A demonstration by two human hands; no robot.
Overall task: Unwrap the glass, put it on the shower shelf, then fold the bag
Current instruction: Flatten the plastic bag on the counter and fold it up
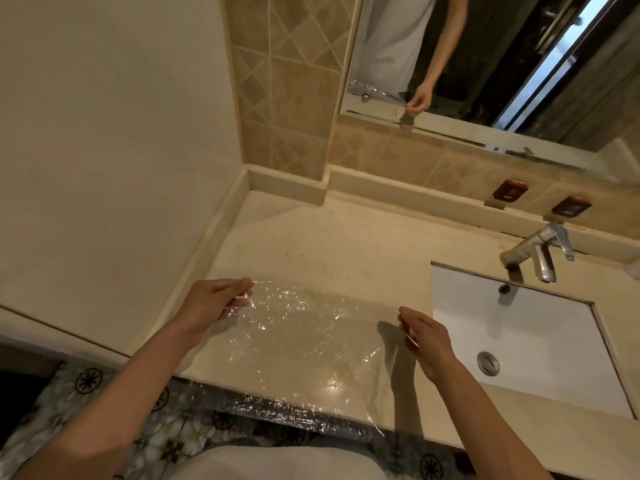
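A clear, crinkled plastic bag is stretched flat above the beige counter, its near edge hanging over the counter's front. My left hand pinches the bag's far left corner between thumb and fingers. My right hand pinches the bag's right edge, as the mirror also shows. No glass is in view.
A white sink with a chrome faucet lies to the right of the bag. A mirror hangs over the tiled back wall. A plain wall closes the left side. Patterned floor tiles show below the counter edge.
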